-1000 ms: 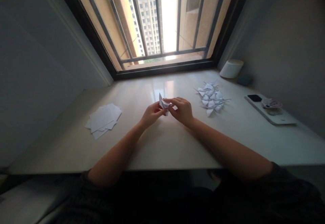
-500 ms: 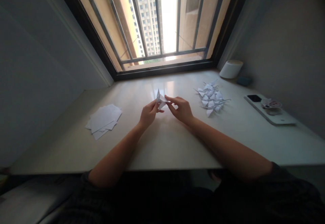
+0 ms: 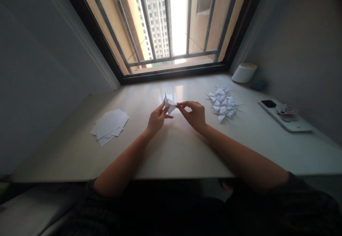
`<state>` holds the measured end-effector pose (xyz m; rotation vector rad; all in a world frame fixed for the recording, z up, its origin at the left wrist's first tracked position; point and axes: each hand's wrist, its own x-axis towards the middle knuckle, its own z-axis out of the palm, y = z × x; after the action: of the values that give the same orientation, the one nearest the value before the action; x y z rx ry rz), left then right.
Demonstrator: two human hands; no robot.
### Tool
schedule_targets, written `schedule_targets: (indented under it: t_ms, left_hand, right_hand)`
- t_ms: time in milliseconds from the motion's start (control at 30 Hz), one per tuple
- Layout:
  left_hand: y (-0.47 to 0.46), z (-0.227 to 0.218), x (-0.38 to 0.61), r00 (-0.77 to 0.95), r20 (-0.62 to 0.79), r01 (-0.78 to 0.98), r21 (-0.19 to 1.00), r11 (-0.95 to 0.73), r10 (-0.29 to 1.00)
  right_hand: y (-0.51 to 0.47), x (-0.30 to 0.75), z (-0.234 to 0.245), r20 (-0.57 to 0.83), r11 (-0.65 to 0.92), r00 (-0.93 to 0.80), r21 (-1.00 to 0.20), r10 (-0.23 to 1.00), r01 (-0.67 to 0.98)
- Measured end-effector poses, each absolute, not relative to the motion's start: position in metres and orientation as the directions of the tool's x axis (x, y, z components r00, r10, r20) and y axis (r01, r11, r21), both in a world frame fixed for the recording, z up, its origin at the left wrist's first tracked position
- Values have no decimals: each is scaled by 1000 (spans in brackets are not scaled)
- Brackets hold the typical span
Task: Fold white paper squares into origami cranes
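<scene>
A white folded paper crane (image 3: 171, 105) is held between my two hands over the middle of the white table (image 3: 171, 157). My left hand (image 3: 156, 117) grips its left side between thumb and fingers, with a pointed tip of paper rising above them. With thumb and index finger, my right hand (image 3: 194, 114) pinches the right end of the crane. To the right of my hands lies a pile of folded white paper cranes (image 3: 223, 104). A loose stack of flat white paper sheets (image 3: 110, 125) rests on the left side.
A phone (image 3: 284, 116) with a round grip on its back lies at the right. Behind it stand a white cup-like object (image 3: 244, 72) and a small dark blue item (image 3: 258, 85) by the wall. A barred window (image 3: 171, 72) borders the table's far edge.
My right hand has shifted slightly to the right, its thumb and index finger now pinching the crane's right end. My left hand has stayed nearly in place.
</scene>
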<state>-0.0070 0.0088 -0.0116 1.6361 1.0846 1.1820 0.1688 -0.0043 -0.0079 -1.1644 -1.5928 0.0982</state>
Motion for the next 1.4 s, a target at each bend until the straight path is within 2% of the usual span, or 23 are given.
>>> schedule_targets:
  t_ms: [267, 533, 1000, 1167, 1400]
  left_hand:
    - [8, -12, -7, 203, 248, 213, 933, -289, 947]
    - [2, -8, -9, 173, 293, 350, 874, -336, 940]
    - [-2, -2, -9, 243, 301, 514, 766, -386, 922]
    - [-3, -2, -9, 208, 328, 597, 704, -385, 922]
    - [-5, 4, -8, 154, 379, 672, 637, -378, 913]
  right_hand:
    - [-5, 169, -7, 649, 492, 173, -700, 741, 518]
    - [-3, 165, -9, 642, 563, 42, -699, 766, 441]
    - [-1, 165, -15, 654, 551, -9, -631, 757, 546]
    - [0, 167, -16, 660, 532, 26, -627, 751, 569]
    - [0, 167, -14, 689, 542, -19, -553, 725, 633]
